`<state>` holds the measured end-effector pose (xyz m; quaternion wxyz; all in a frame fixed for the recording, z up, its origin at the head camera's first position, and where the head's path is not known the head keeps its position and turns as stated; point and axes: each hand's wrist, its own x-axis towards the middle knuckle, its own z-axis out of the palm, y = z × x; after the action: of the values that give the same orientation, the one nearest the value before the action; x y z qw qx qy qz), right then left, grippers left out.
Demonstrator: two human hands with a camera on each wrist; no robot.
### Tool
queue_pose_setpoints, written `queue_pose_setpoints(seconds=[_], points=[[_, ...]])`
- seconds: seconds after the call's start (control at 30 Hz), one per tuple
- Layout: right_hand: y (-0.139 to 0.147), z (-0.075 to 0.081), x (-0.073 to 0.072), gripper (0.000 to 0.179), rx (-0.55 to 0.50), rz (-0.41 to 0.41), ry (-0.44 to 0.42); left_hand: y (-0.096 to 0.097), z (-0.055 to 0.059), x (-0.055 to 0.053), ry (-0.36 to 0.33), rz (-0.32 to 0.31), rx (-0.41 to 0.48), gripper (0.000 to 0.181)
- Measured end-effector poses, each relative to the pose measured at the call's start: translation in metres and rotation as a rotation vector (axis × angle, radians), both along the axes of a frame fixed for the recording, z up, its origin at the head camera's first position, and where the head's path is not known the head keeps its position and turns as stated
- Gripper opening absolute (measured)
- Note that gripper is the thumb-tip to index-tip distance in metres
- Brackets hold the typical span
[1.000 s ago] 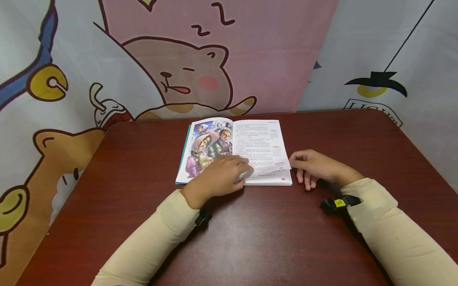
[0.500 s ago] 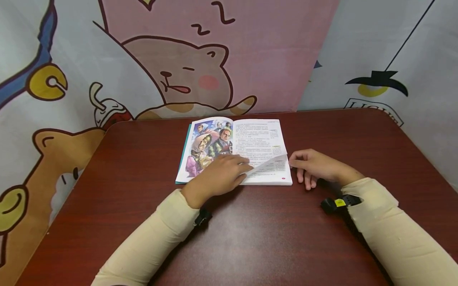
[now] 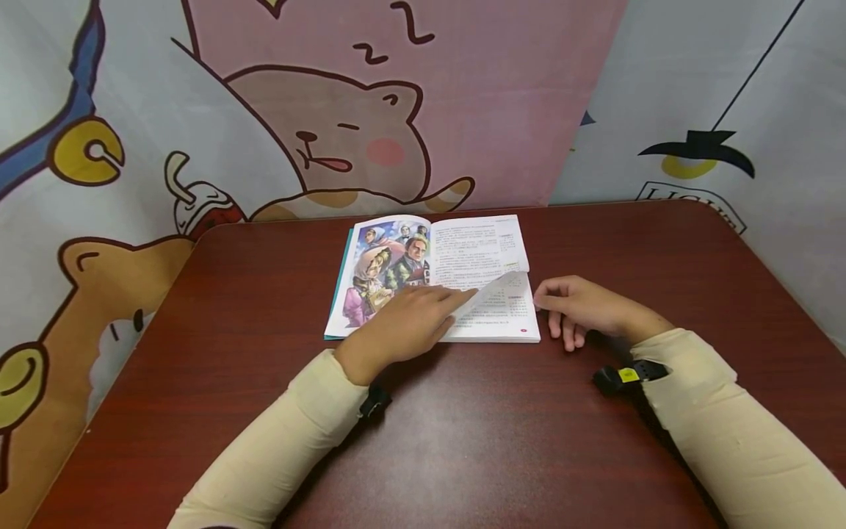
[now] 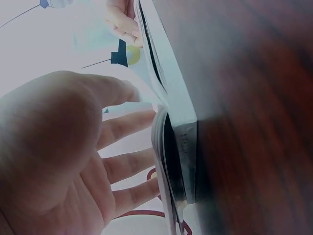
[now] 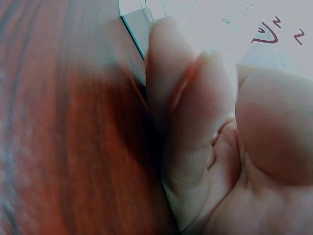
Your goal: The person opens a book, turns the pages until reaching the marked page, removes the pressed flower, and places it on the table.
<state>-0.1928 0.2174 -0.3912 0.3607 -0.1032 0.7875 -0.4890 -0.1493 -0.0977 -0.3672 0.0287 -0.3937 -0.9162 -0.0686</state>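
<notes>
An illustrated book (image 3: pixel 476 250) lies spread on the table, a colour picture filling its left page and printed text its right. The lower part of a loose right-hand leaf (image 3: pixel 499 290) is raised and bent back, exposing the page beneath. My left hand (image 3: pixel 410 323) lies over the lower middle of the book, fingers stretched toward the bent leaf. In the left wrist view its thumb (image 4: pixel 115 91) is beside the lifted paper, the fingers extended to the pages. Just off the book's right edge, my right hand (image 3: pixel 584 308) rests with loosely bent fingers, holding nothing.
The dark red wooden table (image 3: pixel 429 441) carries the book near its far edge. Behind it hangs a cloth (image 3: pixel 515 110) printed with cartoon animals. Both forearms wear pale sleeves (image 3: pixel 277 433), with a black wrist device (image 3: pixel 615 378) on the right.
The leaf's lower right corner has peeled away from near my right fingers, up and to the left, uncovering more text below. My left index finger has stretched slightly outward; my right hand stays put.
</notes>
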Motion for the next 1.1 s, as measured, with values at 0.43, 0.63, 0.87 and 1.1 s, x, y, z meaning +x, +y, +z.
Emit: queue_pose_setpoints(seconds=[0.43,0.63,0.87,1.1], points=[[-0.0003,0.0024,0.0011,0.032,-0.004,0.002,-0.001,-0.0007,0.002,0.0005,0.055,0.014,0.052,0.074],[-0.0004,0.0015,0.0004,0.031,0.009,-0.002,-0.002,0.001,0.0033,-0.0009,0.083,0.057,-0.003,0.083],[-0.0003,0.0006,-0.0012,0.031,0.025,-0.001,-0.002,0.0009,0.0033,-0.0012,0.198,0.041,-0.01,0.072],[0.0004,0.0005,-0.0008,0.031,0.024,-0.002,-0.001,-0.0009,0.007,0.0003,0.154,-0.021,-0.029,0.058]])
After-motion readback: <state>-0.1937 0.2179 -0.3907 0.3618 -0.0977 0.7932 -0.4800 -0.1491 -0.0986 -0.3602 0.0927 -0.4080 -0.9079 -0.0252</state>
